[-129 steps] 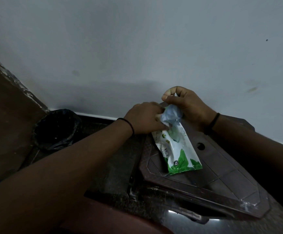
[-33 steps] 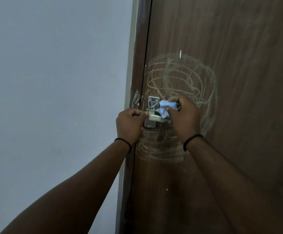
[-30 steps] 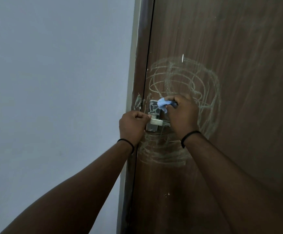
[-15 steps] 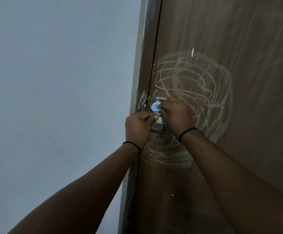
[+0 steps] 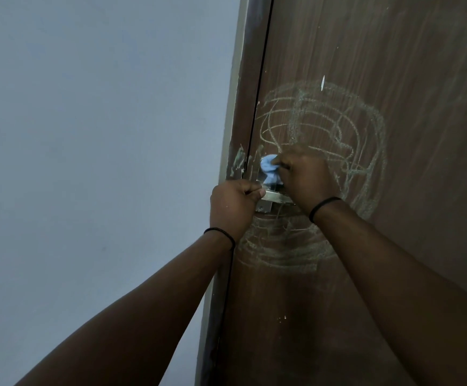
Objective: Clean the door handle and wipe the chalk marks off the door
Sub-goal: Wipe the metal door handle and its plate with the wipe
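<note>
Since half a second ago, the wipe [image 5: 268,169] is sitting higher on the handle [image 5: 275,195], bunched against its plate on the door [image 5: 394,107]. Right hand [image 5: 306,178] is pinching the wipe tight; left hand [image 5: 233,203] is closing round the lever's end. Steadying the lever while rubbing firmly along it looks best, saving the chalk marks [image 5: 324,129] for after.

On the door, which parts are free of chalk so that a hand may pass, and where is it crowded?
Free: the upper door above the chalk marks, its right side beyond them, and the lower part beneath the scribbles. Crowded: around the door handle, where the left hand grips it and the right hand presses the blue wipe, with chalk on every side.
</note>
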A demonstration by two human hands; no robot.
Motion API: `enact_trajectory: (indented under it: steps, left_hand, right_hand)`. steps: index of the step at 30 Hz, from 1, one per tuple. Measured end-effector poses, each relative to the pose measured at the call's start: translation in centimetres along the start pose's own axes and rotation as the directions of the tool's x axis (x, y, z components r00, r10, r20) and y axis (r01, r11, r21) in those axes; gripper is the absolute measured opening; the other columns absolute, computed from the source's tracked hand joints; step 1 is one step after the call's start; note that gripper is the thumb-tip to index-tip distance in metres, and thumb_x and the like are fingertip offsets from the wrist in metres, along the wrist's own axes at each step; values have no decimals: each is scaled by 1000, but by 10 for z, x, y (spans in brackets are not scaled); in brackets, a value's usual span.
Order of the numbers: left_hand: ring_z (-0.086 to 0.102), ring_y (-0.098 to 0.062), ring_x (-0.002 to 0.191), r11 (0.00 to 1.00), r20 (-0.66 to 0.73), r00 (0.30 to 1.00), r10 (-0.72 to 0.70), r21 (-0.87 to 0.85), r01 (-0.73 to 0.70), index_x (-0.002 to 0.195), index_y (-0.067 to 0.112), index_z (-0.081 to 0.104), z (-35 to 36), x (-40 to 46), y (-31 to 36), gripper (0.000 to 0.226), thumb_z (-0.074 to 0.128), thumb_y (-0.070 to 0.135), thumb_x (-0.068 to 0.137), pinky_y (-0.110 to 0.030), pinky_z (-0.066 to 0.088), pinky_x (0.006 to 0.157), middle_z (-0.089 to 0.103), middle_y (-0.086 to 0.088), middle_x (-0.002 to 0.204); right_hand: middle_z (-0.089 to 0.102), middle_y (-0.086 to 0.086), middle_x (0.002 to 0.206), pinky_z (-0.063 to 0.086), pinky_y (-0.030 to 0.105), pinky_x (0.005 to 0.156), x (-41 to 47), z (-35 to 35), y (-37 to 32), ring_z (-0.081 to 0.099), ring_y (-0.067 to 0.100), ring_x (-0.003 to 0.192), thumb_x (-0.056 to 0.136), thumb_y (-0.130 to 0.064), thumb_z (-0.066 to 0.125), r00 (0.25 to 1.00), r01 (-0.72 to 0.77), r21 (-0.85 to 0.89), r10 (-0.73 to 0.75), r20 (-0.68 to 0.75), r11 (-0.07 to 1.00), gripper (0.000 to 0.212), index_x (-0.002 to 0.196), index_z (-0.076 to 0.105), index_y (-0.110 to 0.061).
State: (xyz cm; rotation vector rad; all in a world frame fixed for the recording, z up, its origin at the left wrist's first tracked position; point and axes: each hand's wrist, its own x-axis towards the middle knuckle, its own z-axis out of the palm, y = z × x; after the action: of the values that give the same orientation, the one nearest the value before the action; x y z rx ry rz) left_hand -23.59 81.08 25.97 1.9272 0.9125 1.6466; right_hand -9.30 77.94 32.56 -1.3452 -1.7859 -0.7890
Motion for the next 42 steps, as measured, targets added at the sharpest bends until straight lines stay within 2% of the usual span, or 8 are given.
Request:
enact_trajectory:
  steps: [3, 9, 13, 19, 23, 28, 39, 42]
  left_hand:
    - [63, -3, 65, 1000, 5, 1000, -12, -2, 12, 90, 13, 79, -1, -1, 2, 10, 74, 19, 84, -18, 50, 69, 74, 2, 77]
    - [66, -11, 61, 998, 37, 997, -64, 22, 63, 78, 13, 78, -4, 2, 6, 9, 74, 19, 83, -25, 54, 66, 67, 9, 62]
    - [63, -9, 58, 996, 42, 995, -89, 21, 88, 78, 12, 78, -4, 3, 8, 11, 74, 20, 84, -24, 53, 67, 63, 13, 57]
    - [66, -12, 62, 996, 50, 997, -62, 70, 59, 71, 13, 76, -5, 4, 9, 14, 74, 20, 83, -25, 53, 65, 69, 3, 62]
    - [61, 5, 64, 997, 40, 998, -57, 64, 54, 81, 21, 79, -7, 5, 9, 4, 75, 23, 82, -10, 43, 63, 62, 20, 64]
    - [64, -4, 66, 993, 26, 999, -21, 117, 18, 80, 20, 79, -5, 7, 11, 3, 76, 19, 80, -19, 49, 66, 71, 9, 71]
    - [66, -8, 77, 995, 27, 999, 29, 96, -32, 94, 17, 78, -5, 6, 8, 13, 75, 22, 82, -21, 51, 74, 74, 5, 84]
    - [63, -2, 67, 994, 38, 999, -12, 111, 8, 83, 20, 78, -4, 6, 7, 7, 74, 25, 83, -20, 46, 67, 65, 15, 66]
  right_hand:
    - [66, 13, 72, 29, 12, 62, 8, -3, -6, 59, 19, 64, 71, 9, 62, 997, 1, 25, 1, -72, 1000, 13, 68, 71, -1]
    - [70, 15, 86, 41, 25, 69, 8, -10, 2, 64, 28, 81, 76, 2, 69, 972, 136, -115, -110, 207, 984, 10, 81, 76, -3]
    - [70, 15, 90, 42, 24, 73, 7, -14, 8, 64, 27, 83, 78, 3, 65, 999, 3, -54, -1, 48, 999, 15, 85, 76, -3]
    - [69, 10, 76, 45, 24, 68, 11, 2, -18, 64, 24, 71, 74, 6, 62, 977, 193, -121, -179, 116, 974, 15, 68, 70, -4]
    - [65, 3, 76, 43, 28, 58, 12, -6, -1, 58, 17, 70, 79, -2, 54, 994, -36, -133, 49, 95, 991, 21, 62, 62, -13]
    - [64, 8, 72, 47, 35, 64, 32, 2, -20, 58, 21, 68, 78, -2, 54, 962, 100, -75, -77, 262, 992, 18, 64, 64, -7]
    - [72, 5, 88, 40, 20, 68, 16, -1, 5, 62, 15, 81, 81, -2, 58, 993, -120, 79, 119, 20, 990, 20, 84, 77, -9]
    - [68, 8, 76, 42, 25, 64, 18, 3, -10, 61, 18, 71, 79, 0, 58, 985, 30, 46, -37, 169, 999, 17, 68, 71, -3]
